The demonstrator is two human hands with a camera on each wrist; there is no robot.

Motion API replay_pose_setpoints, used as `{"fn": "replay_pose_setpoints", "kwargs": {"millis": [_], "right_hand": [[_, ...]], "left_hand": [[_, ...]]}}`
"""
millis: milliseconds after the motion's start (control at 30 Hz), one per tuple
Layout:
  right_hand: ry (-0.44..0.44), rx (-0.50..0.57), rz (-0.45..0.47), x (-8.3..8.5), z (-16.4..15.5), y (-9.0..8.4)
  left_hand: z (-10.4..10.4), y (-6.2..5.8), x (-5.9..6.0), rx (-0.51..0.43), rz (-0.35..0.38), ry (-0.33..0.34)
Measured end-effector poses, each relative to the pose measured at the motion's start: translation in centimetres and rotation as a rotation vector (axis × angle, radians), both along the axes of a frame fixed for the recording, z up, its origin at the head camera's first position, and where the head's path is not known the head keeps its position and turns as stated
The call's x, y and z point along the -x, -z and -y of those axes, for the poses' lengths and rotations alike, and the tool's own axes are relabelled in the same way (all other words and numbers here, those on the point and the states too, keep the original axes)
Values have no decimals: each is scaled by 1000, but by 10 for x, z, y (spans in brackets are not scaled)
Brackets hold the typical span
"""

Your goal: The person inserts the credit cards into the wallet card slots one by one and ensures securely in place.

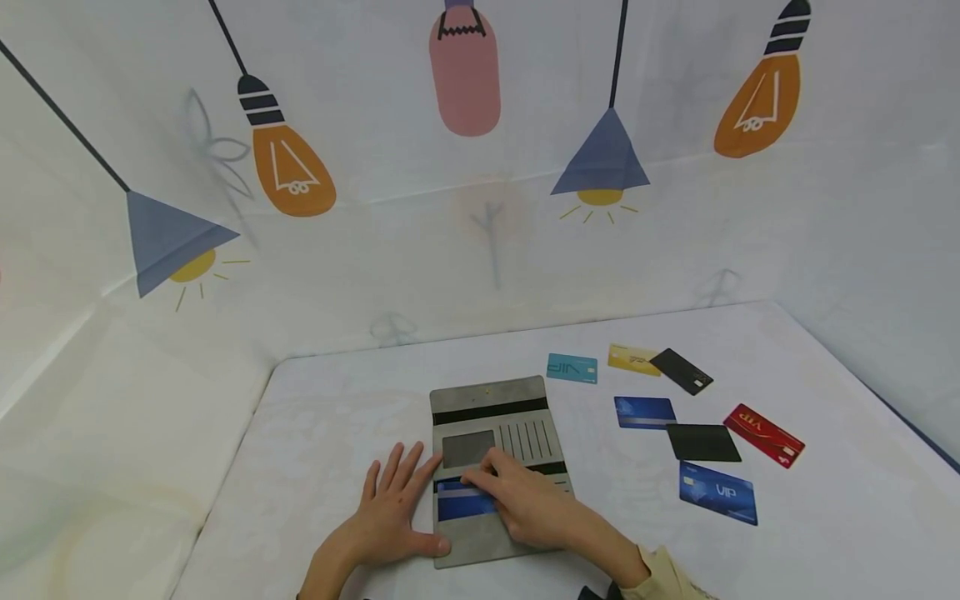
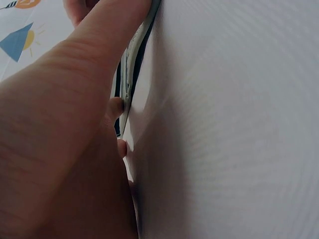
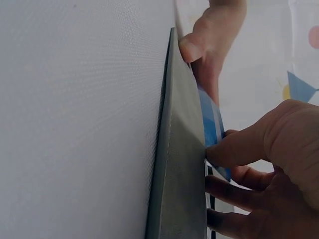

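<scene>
My left hand (image 1: 390,508) lies flat, steadying the grey felt wallet (image 1: 495,417); my right hand's (image 1: 525,500) grip pinches a glossy blue card (image 1: 461,500). Seven loose cards (image 1: 716,492) lie scattered right on the tabletop (image 1: 337,400).

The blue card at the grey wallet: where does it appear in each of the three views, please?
Head: the blue card lies low in the centre, on the open grey wallet, between the left hand and right hand.
Left wrist: not visible; only the wallet's edge shows.
Right wrist: a blue strip right of centre, against the wallet.
Shared landmark: the grey wallet.
</scene>
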State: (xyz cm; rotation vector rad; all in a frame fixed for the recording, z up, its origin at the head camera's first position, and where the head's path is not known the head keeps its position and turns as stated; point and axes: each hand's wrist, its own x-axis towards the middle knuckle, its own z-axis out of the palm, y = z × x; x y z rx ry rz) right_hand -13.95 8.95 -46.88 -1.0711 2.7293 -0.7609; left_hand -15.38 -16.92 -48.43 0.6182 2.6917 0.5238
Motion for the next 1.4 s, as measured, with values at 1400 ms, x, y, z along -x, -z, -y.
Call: {"fn": "replay_pose_setpoints", "kwargs": {"millis": [1400], "right_hand": [[32, -148, 39, -10, 17, 4]], "left_hand": [[1, 1, 0, -18, -8, 10]]}}
